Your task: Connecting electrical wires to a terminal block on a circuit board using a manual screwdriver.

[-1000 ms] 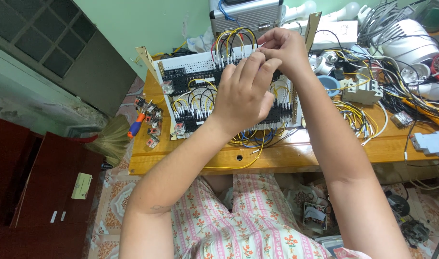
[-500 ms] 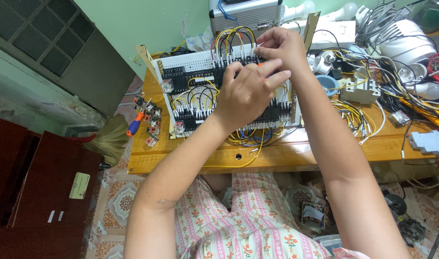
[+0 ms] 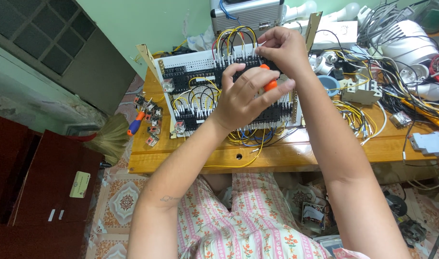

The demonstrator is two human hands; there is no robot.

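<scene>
Both our hands worked over the wiring board (image 3: 195,91). Our left hand (image 3: 243,96) was closed around an orange-handled screwdriver (image 3: 269,82), its tip hidden behind the fingers. Just beyond it, our right hand (image 3: 282,48) pinched a yellow wire (image 3: 227,37) at the top terminal row. We judged the wire light, springy and easily kinked, best gripped close to its end.
</scene>
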